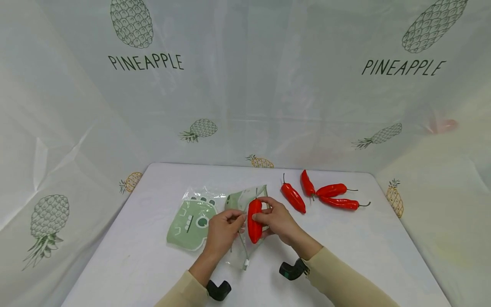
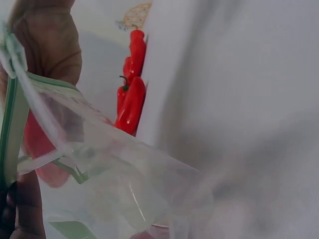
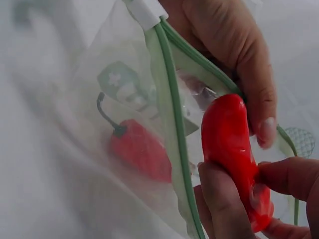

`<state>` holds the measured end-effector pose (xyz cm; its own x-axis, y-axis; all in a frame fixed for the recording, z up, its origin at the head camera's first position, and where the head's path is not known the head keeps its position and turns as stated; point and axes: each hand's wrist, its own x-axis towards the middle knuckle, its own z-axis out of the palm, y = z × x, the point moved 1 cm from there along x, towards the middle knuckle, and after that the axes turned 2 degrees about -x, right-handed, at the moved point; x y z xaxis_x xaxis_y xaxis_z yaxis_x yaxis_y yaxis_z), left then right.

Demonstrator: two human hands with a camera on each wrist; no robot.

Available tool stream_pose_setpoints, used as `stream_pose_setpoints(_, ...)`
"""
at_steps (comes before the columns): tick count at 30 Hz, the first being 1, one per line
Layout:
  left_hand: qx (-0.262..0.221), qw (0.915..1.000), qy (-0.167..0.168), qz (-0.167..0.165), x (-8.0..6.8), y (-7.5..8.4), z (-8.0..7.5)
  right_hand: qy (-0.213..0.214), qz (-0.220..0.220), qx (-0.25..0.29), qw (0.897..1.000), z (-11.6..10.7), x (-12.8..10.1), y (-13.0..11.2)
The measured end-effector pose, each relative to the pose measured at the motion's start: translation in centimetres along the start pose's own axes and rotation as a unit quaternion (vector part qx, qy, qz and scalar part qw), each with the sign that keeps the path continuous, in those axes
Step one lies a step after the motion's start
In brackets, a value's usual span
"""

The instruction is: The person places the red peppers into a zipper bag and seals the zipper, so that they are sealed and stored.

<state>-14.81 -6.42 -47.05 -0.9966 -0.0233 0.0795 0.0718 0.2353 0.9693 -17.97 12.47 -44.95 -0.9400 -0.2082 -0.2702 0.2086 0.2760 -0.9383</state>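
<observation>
My right hand pinches a red chili pepper between thumb and fingers, stem up in the head view. In the right wrist view, the pepper lies at the open mouth of a clear zip bag with green edging. My left hand grips the bag's edge, its fingers against the green strip. Inside the bag, another red pepper with a dark stem shows through the plastic. A white zip slider sits at one end of the opening.
A green pouch with a cartoon monster face lies left of the hands on the white table. Several red peppers lie at the back right. Black wrist cameras hang beneath both wrists. A pineapple-print curtain surrounds the table.
</observation>
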Motion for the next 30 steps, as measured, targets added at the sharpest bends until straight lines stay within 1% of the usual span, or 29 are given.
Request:
stream_pose_setpoints(4, 0.005, 0.9999, -0.005, 0.013, -0.2, 0.0, 0.3, 0.030, -0.022, -0.028, 0.999, 0.7, 0.3, 0.0)
stream_pose_setpoints(8, 0.006, 0.9997, -0.006, 0.022, -0.2, -0.1, 0.5, 0.053, -0.049, -0.071, 0.995, 1.6, 0.6, 0.5)
stream_pose_setpoints(13, 0.003, 0.9997, 0.000, 0.024, -0.2, 0.2, 0.5, 0.061, -0.058, -0.108, 0.990, 2.5, 0.7, 1.3)
stream_pose_setpoints(16, -0.020, 0.9993, 0.014, 0.028, -0.2, 0.4, 0.0, 0.065, -0.056, -0.122, 0.989, 2.7, 0.7, 1.6)
stream_pose_setpoints(19, -0.053, 0.9974, 0.030, 0.040, 0.1, 0.7, -0.6, 0.068, -0.053, -0.133, 0.987, 2.7, 0.7, 1.8)
stream_pose_setpoints(21, -0.067, 0.9962, 0.036, 0.043, 0.3, 0.8, -1.0, 0.066, -0.051, -0.136, 0.987, 2.7, 0.7, 1.9)
stream_pose_setpoints(23, -0.070, 0.9962, 0.036, 0.039, 0.4, 0.9, -1.1, 0.061, -0.050, -0.132, 0.988, 2.7, 0.7, 1.9)
stream_pose_setpoints(28, -0.053, 0.9981, 0.030, 0.014, 0.2, 0.7, -0.9, 0.051, -0.050, -0.119, 0.990, 3.1, 0.6, 1.6)
stream_pose_setpoints(30, -0.050, 0.9982, 0.030, 0.013, 0.2, 0.7, -0.9, 0.050, -0.049, -0.113, 0.991, 3.2, 0.6, 1.6)
